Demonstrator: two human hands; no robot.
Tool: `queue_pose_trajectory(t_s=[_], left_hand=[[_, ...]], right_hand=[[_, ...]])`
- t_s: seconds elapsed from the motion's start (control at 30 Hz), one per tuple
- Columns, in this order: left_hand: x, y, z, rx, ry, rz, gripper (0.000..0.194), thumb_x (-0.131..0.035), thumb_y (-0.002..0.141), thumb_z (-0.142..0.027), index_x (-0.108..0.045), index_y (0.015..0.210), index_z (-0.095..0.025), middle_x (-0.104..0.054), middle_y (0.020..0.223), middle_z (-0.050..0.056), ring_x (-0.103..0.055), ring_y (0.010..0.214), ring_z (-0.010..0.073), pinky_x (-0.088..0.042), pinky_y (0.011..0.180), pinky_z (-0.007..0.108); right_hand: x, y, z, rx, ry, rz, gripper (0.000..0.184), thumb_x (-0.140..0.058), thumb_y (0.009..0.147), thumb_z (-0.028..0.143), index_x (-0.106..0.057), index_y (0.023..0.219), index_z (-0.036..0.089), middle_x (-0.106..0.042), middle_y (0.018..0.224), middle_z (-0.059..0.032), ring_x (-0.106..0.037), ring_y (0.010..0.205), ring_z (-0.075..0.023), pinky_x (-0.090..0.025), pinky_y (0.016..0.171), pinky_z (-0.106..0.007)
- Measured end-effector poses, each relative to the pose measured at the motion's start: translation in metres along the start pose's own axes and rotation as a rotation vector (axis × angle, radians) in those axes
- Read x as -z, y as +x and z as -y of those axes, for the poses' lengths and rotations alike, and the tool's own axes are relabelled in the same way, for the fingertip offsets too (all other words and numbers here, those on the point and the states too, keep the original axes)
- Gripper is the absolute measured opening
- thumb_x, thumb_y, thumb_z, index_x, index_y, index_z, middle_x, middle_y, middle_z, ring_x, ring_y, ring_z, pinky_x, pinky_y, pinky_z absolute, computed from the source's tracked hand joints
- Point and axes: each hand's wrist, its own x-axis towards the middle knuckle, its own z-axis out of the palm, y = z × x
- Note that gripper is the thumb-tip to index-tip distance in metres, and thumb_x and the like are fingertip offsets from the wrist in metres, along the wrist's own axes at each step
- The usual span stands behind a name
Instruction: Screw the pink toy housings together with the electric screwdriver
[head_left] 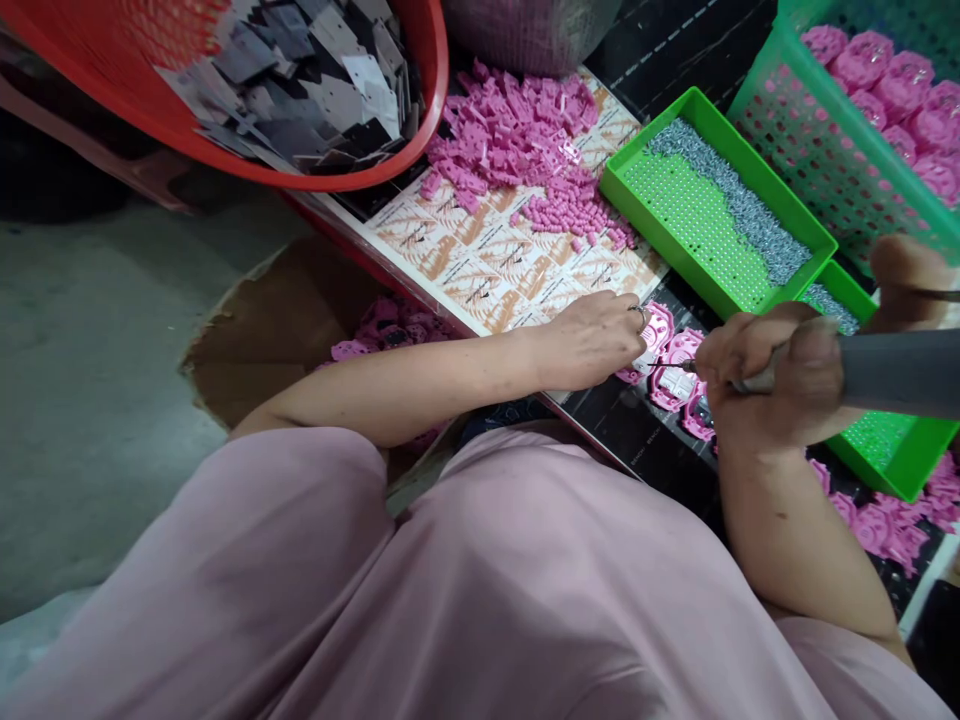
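My right hand (784,375) is wrapped round a grey powered screwdriver (900,372), whose thin bit points left over the pink plastic housings. My left hand (600,340), wearing a ring, has its fingers bent down on a pink plastic housing (657,325) at the table's edge; its fingertips are partly hidden. Close to the bit is another pink housing (677,372) with a silvery metal plate in it. A further pink housing (697,415) lies nearer me, partly behind my right hand.
Green trays (619,185) hold small metal screws. Pink parts (517,130) are heaped behind my left hand, beside a red basket (431,110) of metal plates. A green basket (780,120) holds pink pieces. What looks like another person's hand (911,280) blurs at right. A carton (255,330) stands below.
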Motion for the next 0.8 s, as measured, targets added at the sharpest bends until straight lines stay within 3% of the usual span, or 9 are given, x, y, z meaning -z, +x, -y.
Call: queue_pose_trajectory(t_s=[0.1, 0.2, 0.6, 0.8], left_hand=[[0.0, -0.003, 0.0, -0.003, -0.009, -0.053, 0.012, -0.058, 0.087, -0.022, -0.068, 0.088, -0.017, -0.068, 0.1, 0.008, -0.056, 0.099, 0.0236, -0.041, 0.073, 0.034], [0.0, -0.002, 0.0, -0.02, -0.013, -0.056, 0.017, -0.057, 0.087, -0.028, -0.068, 0.09, -0.015, -0.069, 0.091, 0.009, -0.057, 0.094, 0.0237, -0.042, 0.074, 0.036], [0.007, 0.009, -0.004, -0.126, 0.095, 0.081, 0.019, -0.052, 0.086, -0.009, -0.07, 0.082, -0.014, -0.069, 0.081, 0.008, -0.062, 0.079, 0.0197, -0.042, 0.066, 0.032], [0.009, 0.01, 0.002, -0.047, 0.017, 0.113, 0.013, -0.059, 0.08, -0.012, -0.07, 0.085, -0.016, -0.069, 0.089, 0.006, -0.062, 0.083, 0.0207, -0.04, 0.062, 0.03]], right_hand=[[0.001, -0.003, -0.004, 0.063, 0.06, -0.071, 0.046, -0.065, 0.081, 0.04, -0.042, 0.046, 0.021, -0.031, 0.039, 0.0048, -0.034, 0.03, -0.0078, -0.023, 0.027, -0.025], [0.002, -0.003, -0.008, 0.06, 0.068, -0.087, 0.044, -0.068, 0.078, 0.04, -0.045, 0.045, 0.022, -0.031, 0.038, 0.0052, -0.032, 0.028, -0.0084, -0.023, 0.025, -0.026], [0.0, 0.0, -0.009, 0.097, 0.096, -0.097, 0.041, -0.067, 0.079, 0.038, -0.046, 0.047, 0.022, -0.032, 0.037, 0.0063, -0.031, 0.027, -0.0071, -0.022, 0.024, -0.023], [-0.002, -0.001, -0.008, 0.038, 0.109, -0.121, 0.033, -0.069, 0.077, 0.039, -0.053, 0.053, 0.022, -0.035, 0.039, 0.0076, -0.031, 0.027, -0.0068, -0.026, 0.025, -0.024]])
